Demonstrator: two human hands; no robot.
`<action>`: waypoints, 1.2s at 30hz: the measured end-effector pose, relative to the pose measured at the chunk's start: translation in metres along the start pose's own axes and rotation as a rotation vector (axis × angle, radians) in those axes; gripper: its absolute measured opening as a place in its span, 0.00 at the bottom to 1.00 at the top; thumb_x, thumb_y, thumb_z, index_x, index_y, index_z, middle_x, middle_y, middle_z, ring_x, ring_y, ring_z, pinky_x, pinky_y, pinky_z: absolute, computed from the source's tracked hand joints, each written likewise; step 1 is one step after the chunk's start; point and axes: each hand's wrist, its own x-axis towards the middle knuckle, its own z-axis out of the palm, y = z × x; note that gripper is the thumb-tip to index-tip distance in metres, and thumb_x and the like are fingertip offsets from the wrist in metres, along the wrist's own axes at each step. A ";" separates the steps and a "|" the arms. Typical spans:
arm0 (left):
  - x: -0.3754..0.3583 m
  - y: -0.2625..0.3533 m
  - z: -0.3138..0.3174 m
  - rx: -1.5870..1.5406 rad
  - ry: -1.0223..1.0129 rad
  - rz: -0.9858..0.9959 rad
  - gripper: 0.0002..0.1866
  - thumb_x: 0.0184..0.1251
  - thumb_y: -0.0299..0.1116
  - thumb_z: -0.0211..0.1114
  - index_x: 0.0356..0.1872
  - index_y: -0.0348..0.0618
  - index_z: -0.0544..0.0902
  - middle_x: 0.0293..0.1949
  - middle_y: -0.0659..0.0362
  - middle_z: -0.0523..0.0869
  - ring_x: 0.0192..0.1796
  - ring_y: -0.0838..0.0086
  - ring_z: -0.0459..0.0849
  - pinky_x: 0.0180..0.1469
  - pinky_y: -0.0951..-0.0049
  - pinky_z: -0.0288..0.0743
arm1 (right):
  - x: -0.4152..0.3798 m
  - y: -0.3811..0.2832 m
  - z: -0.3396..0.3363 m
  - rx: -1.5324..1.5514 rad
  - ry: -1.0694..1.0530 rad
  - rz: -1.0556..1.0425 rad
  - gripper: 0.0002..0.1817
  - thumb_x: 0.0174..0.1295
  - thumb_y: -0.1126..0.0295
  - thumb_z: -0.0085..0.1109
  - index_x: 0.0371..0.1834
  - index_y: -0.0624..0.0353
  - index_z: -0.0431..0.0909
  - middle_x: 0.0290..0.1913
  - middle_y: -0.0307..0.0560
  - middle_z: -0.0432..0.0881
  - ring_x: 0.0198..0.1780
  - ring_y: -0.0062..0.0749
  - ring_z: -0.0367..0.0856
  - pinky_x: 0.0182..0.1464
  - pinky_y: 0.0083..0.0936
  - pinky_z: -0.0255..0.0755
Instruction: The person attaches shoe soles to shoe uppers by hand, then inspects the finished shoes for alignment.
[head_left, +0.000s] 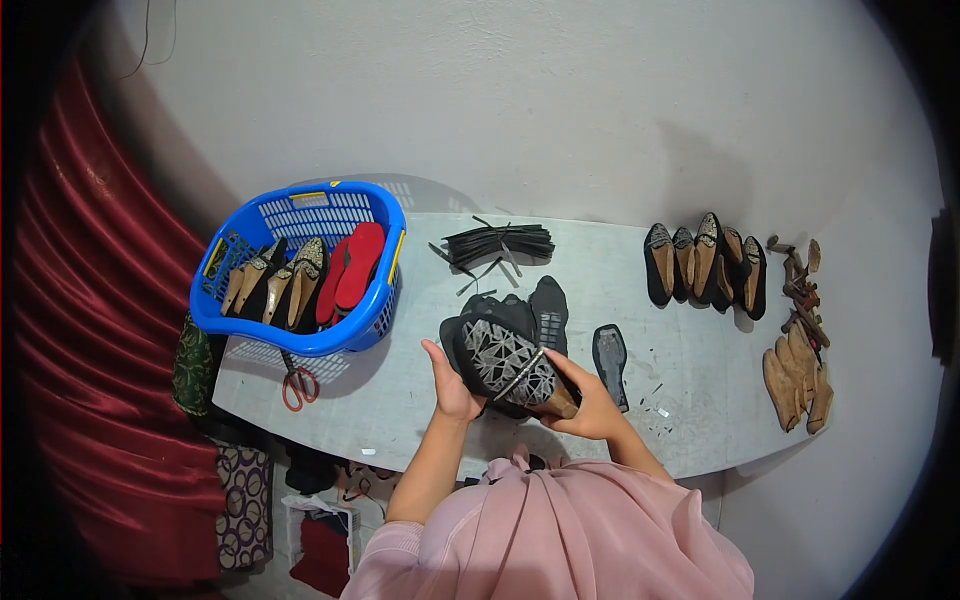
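A black shoe with a silver geometric pattern [495, 360] is held over the table, a wooden last showing at its heel end. My right hand [590, 405] grips it by the heel side, thumb below and fingers along the far edge. My left hand [456, 390] supports its near left side with the thumb raised away; the fingers are hidden behind the shoe. Black soles [549, 305] lie beneath and behind it. Another black sole [609, 365] rests to the right of my right hand. Beyond lies a bundle of thin black strips [505, 244].
A blue basket [315, 342] at the left holds lasted shoes [300, 285] and red soles [358, 268]. Red-handled scissors [299, 388] lie beside it. Several patterned shoes [707, 258] stand back right, near wooden lasts [795, 375] at the table's right edge. A wall stands behind.
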 end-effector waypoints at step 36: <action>0.004 0.005 -0.001 -0.020 -0.144 -0.080 0.36 0.68 0.62 0.33 0.64 0.43 0.64 0.57 0.37 0.74 0.59 0.47 0.76 0.60 0.48 0.72 | 0.006 -0.004 0.008 -0.022 -0.040 0.018 0.50 0.37 0.67 0.74 0.70 0.60 0.61 0.62 0.58 0.73 0.62 0.43 0.75 0.63 0.30 0.65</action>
